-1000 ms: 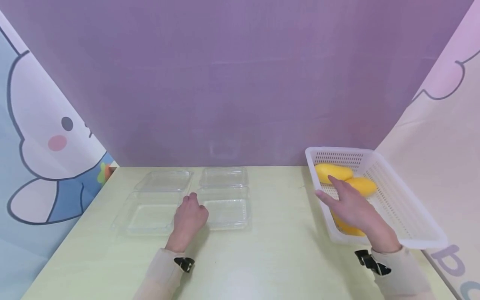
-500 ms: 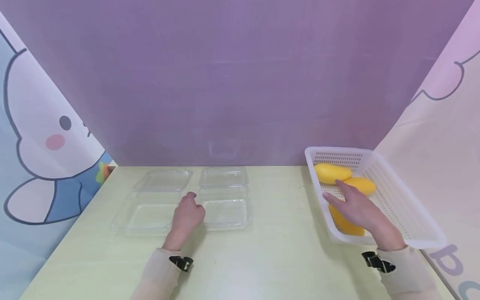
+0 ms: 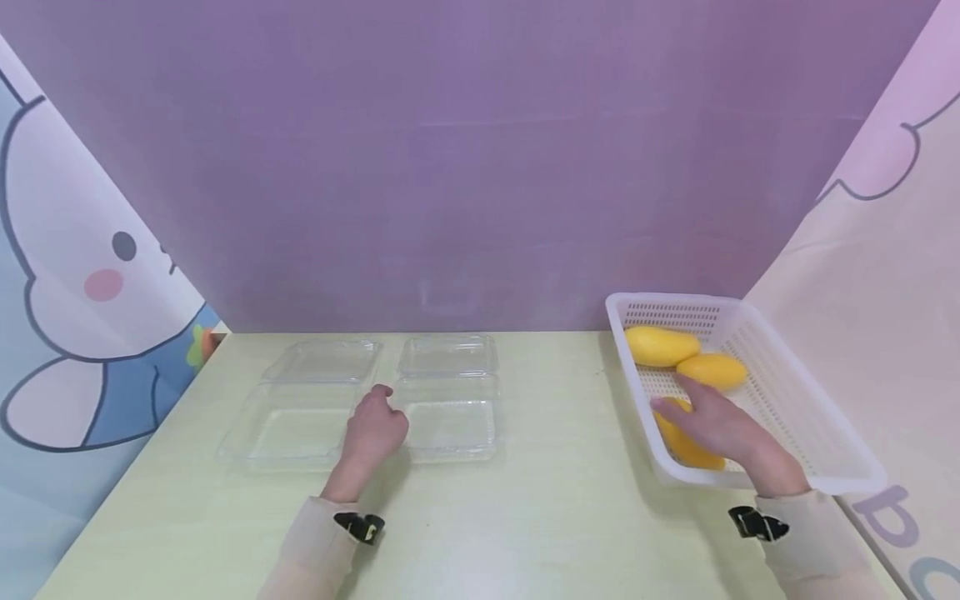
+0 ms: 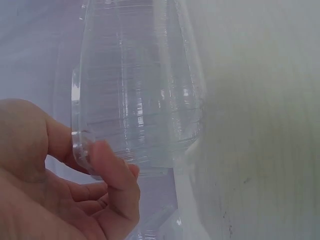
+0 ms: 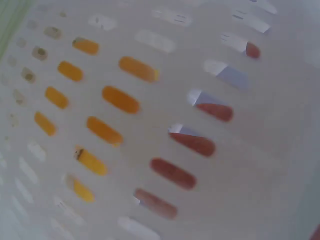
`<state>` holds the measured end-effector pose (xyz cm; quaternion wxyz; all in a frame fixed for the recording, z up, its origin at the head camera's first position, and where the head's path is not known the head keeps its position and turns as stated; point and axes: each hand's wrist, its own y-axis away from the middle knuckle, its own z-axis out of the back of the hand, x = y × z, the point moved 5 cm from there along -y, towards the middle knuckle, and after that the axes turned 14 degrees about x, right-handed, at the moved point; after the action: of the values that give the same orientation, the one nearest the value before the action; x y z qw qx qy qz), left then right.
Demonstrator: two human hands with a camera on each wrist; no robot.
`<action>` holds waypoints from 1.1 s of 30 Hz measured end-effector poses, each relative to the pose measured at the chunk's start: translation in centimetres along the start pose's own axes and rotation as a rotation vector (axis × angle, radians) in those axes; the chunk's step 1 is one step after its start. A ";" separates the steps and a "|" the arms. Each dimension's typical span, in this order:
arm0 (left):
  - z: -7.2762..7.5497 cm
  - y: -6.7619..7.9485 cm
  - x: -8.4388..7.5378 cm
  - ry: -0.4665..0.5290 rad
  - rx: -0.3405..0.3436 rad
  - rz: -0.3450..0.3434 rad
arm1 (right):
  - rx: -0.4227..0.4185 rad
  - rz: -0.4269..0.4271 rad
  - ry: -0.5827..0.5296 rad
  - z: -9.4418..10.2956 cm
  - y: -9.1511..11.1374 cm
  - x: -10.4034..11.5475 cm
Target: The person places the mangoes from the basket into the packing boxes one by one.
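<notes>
In the head view, my left hand [image 3: 372, 429] is at the left side of the right-hand clear plastic container [image 3: 450, 429], whose hinged lid lies back. Thumb and forefinger pinch the container's corner rim [image 4: 80, 155] in the left wrist view. My right hand [image 3: 716, 425] reaches into a white plastic basket [image 3: 810, 375], thumb and fingers spread apart. Its thumb overlaps the nearest yellow mango [image 3: 686, 442]. Two more mangoes [image 3: 662, 345] lie beyond the fingertips. Through the slots of the basket wall [image 5: 240, 170], the right wrist view shows patches of mango and hand.
Another clear plastic container [image 3: 303, 429] stands to the left, its lid folded back. A purple wall [image 3: 480, 167] rises behind the pale table [image 3: 525, 517], and printed cloths hang at both sides.
My right hand has drawn slightly back and lower inside the basket, its thumb coming from beside the rim to over the nearest mango. The left hand has barely moved.
</notes>
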<state>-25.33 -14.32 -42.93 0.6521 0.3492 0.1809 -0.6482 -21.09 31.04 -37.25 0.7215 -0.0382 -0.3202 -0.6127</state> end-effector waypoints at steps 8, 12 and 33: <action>0.1 0.4 -0.4 -0.100 -0.016 -0.045 | 0.015 0.018 0.048 -0.3 -0.3 -0.6; 0.0 0.3 -0.3 -0.120 -0.031 -0.045 | 0.051 0.000 0.033 -0.6 -0.6 -1.0; -0.2 0.4 -0.4 -0.136 -0.052 -0.067 | 0.073 -0.051 0.125 -1.4 -2.2 -3.2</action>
<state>-24.94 -13.96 -42.73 0.6497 0.2807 0.1646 -0.6870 -22.67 32.63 -40.75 0.7253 0.0346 -0.2976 -0.6199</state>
